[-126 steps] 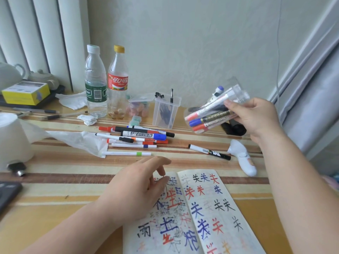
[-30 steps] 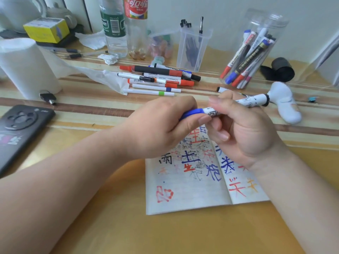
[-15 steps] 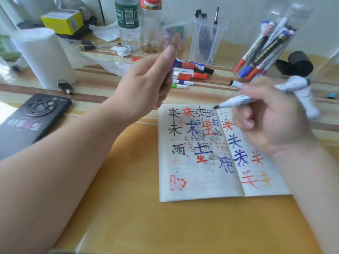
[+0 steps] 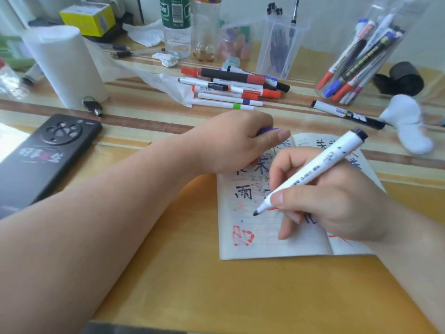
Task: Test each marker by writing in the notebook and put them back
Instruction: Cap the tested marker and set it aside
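Your left hand [image 4: 231, 143] and right hand [image 4: 332, 203]: both bare, thumbnails short and plain. Left forearm [image 4: 108, 213] bare, filling the near-left of the scene. Right forearm [image 4: 409, 249] bare too, entering at the near-right edge.

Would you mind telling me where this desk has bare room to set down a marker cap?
Barest is the yellow desk nearer than the notebook. The striped band between the phone and the loose markers is also free. The back edge is crowded: bottles, pen box, marker jar.
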Demonstrator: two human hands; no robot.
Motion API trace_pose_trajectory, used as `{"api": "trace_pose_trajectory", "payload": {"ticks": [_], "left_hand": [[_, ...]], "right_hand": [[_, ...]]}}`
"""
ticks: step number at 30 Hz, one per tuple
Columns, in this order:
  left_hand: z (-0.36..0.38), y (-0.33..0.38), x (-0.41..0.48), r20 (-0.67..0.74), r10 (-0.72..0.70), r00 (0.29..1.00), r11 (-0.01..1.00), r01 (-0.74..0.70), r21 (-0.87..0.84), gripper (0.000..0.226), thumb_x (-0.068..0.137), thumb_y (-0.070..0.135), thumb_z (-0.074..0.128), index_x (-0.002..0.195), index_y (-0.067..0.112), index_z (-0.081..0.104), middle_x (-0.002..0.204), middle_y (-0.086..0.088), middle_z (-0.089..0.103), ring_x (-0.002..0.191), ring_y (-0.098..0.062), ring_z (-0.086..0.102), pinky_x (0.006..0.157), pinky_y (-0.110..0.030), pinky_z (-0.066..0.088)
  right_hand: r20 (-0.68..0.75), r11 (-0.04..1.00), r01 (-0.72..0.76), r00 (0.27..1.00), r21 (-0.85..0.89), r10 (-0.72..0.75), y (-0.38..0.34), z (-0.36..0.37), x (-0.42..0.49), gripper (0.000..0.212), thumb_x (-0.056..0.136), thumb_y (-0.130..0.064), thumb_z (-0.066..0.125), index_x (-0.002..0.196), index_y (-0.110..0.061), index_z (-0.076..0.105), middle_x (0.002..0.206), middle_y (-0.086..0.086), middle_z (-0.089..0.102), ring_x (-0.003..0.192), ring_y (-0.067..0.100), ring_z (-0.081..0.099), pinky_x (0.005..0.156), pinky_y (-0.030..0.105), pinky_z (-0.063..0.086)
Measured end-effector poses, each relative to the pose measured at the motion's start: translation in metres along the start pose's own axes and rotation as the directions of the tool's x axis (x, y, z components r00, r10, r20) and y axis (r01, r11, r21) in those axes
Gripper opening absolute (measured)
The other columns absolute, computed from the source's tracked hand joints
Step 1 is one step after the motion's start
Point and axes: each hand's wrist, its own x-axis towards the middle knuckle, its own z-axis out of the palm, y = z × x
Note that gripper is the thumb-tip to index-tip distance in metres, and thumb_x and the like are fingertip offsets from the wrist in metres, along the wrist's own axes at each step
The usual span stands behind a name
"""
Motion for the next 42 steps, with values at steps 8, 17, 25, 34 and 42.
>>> {"api": "trace_pose_trajectory", "payload": {"ticks": [8,17,25,34,42], "left_hand": [[0.006,-0.007,0.003,0.013,0.058,0.998,0.996,-0.059,0.073,0.027,0.099,0.05,0.054,0.105,0.024,0.051,0.089,0.006,0.06,0.083,-0.023,0.055,0.074,-0.038,0.046],[0.007,-0.006,0.005,0.038,0.082,0.996,0.99,-0.086,0.109,0.025,0.097,0.049,0.058,0.098,0.025,0.052,0.088,0.009,0.056,0.084,-0.021,0.055,0.079,-0.041,0.049],[0.007,-0.005,0.005,0.048,0.072,0.996,0.988,-0.077,0.136,0.027,0.097,0.05,0.057,0.097,0.023,0.054,0.088,0.008,0.058,0.083,-0.021,0.055,0.078,-0.042,0.049],[0.008,-0.006,0.005,0.038,0.082,0.996,0.986,-0.087,0.141,0.027,0.096,0.049,0.058,0.096,0.022,0.055,0.088,0.007,0.057,0.083,-0.021,0.054,0.078,-0.043,0.05],[0.009,-0.007,0.006,0.03,0.067,0.997,0.99,-0.071,0.126,0.028,0.095,0.052,0.059,0.097,0.025,0.053,0.086,0.01,0.057,0.082,-0.019,0.055,0.077,-0.042,0.05]], "right_hand": [[-0.074,0.992,0.053,0.995,-0.118,-0.062,0.008,0.008,-0.007,0.008,0.078,-0.012,0.073,0.082,-0.006,0.068,0.062,0.008,0.066,0.052,0.032,0.069,0.047,0.035,0.054],[-0.114,0.976,0.019,0.993,-0.216,-0.045,0.007,0.017,-0.007,0.011,0.077,-0.023,0.076,0.077,-0.014,0.069,0.061,0.006,0.066,0.045,0.024,0.066,0.04,0.034,0.05],[-0.079,0.979,-0.019,0.997,-0.203,0.003,0.007,0.019,-0.007,0.013,0.073,-0.024,0.076,0.078,-0.014,0.069,0.063,0.009,0.063,0.048,0.018,0.061,0.045,0.027,0.052],[-0.024,0.961,0.022,0.999,-0.274,-0.029,0.006,0.019,-0.007,0.012,0.073,-0.025,0.078,0.075,-0.016,0.07,0.06,0.011,0.063,0.049,0.023,0.053,0.041,0.036,0.043],[-0.141,0.963,0.003,0.989,-0.269,-0.042,0.006,0.017,-0.006,0.016,0.082,-0.009,0.078,0.074,-0.005,0.065,0.045,0.005,0.055,0.037,0.021,0.057,0.039,0.023,0.042]]}}
